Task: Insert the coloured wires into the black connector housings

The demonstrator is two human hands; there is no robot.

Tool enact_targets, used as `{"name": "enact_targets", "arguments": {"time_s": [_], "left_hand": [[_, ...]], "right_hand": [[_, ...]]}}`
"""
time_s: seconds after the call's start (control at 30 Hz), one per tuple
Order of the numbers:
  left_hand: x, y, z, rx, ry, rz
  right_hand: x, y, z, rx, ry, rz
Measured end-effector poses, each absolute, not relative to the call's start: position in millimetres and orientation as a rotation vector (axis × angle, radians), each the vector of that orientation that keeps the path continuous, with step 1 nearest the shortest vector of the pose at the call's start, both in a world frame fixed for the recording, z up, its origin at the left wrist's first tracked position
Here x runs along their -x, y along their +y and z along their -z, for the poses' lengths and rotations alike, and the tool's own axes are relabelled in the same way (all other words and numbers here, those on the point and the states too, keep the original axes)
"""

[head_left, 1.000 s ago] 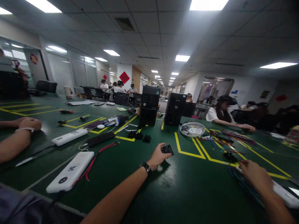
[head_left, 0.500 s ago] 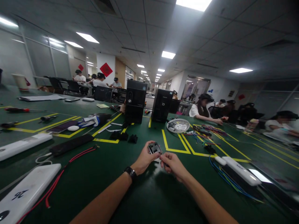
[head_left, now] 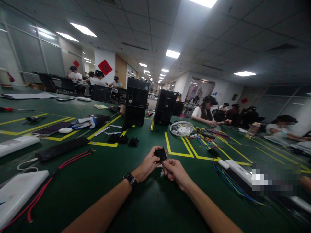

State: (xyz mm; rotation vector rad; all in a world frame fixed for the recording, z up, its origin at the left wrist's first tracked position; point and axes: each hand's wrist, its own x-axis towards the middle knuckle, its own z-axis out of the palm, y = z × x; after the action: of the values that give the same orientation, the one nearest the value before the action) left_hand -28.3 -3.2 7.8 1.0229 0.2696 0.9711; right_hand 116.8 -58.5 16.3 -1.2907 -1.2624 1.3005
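My left hand (head_left: 147, 164), with a black watch on its wrist, grips a small black square part (head_left: 160, 154) just above the green table (head_left: 136, 200). My right hand (head_left: 175, 170) is closed in a pinch right beside it, fingertips touching the part's lower edge; what it pinches is too small to make out. Both hands meet at the middle of the view.
Red wires (head_left: 60, 168) and white boxes (head_left: 17, 191) lie at the left. Three small black parts (head_left: 122, 139) and two black computer towers (head_left: 136, 102) stand ahead. A white fan grille (head_left: 181, 128) and blue and coloured wires (head_left: 228, 181) lie to the right. Other people sit at tables beyond.
My right hand came in from the right side of the table to meet the left hand at the black part. The part has turned, its pale face now hidden. The view shifted right.
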Motion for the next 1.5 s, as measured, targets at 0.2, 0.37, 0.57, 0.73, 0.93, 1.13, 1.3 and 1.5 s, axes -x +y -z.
{"name": "enact_targets", "arguments": {"time_s": [0.2, 0.37, 0.57, 0.73, 0.93, 1.13, 1.3, 1.5], "left_hand": [[24, -5, -5, -1.015, 0.323, -0.994], [24, -7, -6, -1.113, 0.386, -1.060], [25, -13, -14, -1.092, 0.350, -1.054], [29, -17, -23, -1.064, 0.295, -1.028], [32, -18, -25, -1.325, 0.350, -1.075], [27, -25, -28, -1.399, 0.467, -1.251], [29, -29, -28, -1.526, 0.498, -1.252], [25, -30, -24, -1.507, 0.502, -1.316]], "right_hand": [[-119, -59, -16, 1.312, -1.230, -1.319], [-120, -60, -16, 1.255, -1.213, -1.361], [-119, -62, -14, 1.260, -1.257, -1.422], [-118, -65, -15, 1.218, -1.297, -1.502], [-115, -71, -18, 1.185, -1.354, -1.493], [-110, -74, -18, 1.191, -1.374, -1.459], [-107, -76, -15, 1.219, -1.359, -1.361], [-106, -79, -20, 1.277, -1.352, -1.284]]}}
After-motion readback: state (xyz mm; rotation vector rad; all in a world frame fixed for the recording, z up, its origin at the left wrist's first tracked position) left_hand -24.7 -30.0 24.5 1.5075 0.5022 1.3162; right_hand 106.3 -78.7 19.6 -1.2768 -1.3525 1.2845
